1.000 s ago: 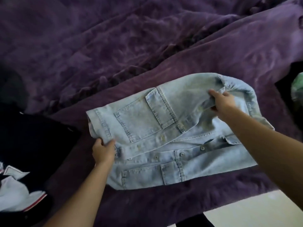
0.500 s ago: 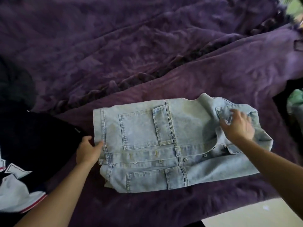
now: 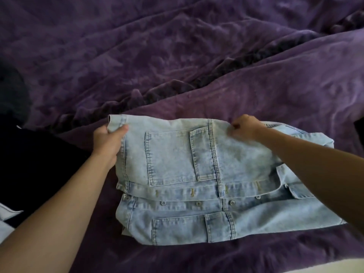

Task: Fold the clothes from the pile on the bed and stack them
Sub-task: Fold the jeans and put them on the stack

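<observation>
A light blue denim jacket (image 3: 206, 184) lies front side up on the purple bedspread (image 3: 177, 66), its pockets, buttons and buttonholes showing. My left hand (image 3: 107, 141) grips the jacket's far left corner at the hem, thumb on top. My right hand (image 3: 243, 128) pinches the jacket's far edge near the middle right, fingers curled into the cloth. My right forearm crosses over the collar end of the jacket and hides part of it.
A pile of dark clothes (image 3: 39, 164) lies at the left, with a white garment (image 3: 7, 219) at the left edge. A dark shape (image 3: 359, 131) sits at the right edge. The bed's near edge shows at the bottom right.
Both hands moved from the jacket's near side up to its far edge and took hold there. The upper front panel now lies flat. The view has come closer.
</observation>
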`<state>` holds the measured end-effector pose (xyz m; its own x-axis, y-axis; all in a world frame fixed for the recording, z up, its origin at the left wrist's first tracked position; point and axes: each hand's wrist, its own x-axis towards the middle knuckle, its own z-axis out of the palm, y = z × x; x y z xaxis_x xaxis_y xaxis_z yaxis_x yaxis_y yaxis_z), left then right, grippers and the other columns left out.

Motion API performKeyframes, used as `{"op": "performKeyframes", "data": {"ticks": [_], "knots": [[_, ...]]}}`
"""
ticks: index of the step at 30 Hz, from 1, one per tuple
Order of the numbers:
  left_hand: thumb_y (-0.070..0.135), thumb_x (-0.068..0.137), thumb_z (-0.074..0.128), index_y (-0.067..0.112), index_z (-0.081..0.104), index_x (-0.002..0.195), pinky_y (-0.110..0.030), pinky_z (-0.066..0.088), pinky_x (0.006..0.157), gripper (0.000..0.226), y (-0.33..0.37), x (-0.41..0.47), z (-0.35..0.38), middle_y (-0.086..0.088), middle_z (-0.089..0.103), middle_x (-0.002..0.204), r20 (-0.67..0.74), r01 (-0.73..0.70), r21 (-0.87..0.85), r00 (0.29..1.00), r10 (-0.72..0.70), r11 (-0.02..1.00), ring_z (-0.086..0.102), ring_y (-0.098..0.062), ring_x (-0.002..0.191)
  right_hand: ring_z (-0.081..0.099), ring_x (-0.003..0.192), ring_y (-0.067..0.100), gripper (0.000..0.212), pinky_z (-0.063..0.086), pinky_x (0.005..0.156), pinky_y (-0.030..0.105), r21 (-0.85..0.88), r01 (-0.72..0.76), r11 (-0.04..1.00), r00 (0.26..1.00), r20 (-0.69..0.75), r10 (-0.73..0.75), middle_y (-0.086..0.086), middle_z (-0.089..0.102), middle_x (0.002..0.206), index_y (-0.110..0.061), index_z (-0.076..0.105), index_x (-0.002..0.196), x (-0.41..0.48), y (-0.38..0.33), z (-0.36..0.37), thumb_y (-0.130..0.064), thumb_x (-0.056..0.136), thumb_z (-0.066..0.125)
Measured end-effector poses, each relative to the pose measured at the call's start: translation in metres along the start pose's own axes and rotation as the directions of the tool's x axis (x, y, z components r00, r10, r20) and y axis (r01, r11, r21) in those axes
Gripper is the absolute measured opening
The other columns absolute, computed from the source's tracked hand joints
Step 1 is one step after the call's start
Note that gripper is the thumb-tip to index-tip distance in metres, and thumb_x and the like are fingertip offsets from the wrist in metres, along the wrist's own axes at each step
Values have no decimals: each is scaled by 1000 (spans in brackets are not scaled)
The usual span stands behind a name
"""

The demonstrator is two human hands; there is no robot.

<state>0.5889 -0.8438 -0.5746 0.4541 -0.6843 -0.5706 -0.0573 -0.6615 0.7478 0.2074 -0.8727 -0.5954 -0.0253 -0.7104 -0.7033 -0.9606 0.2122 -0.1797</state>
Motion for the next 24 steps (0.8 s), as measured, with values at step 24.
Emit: {"op": "performKeyframes", "data": {"ticks": [24], "knots": [[7, 63, 79, 11, 63, 105, -35, 53, 74, 46, -81, -37, -10, -9, 69, 100, 102, 69, 428, 987, -124, 901, 66, -27, 92, 60, 96, 43, 22, 47, 74, 43, 111, -11, 994, 888, -456, 61, 21, 66, 107, -17, 65, 108, -33, 6, 33, -26, 92, 52]]}}
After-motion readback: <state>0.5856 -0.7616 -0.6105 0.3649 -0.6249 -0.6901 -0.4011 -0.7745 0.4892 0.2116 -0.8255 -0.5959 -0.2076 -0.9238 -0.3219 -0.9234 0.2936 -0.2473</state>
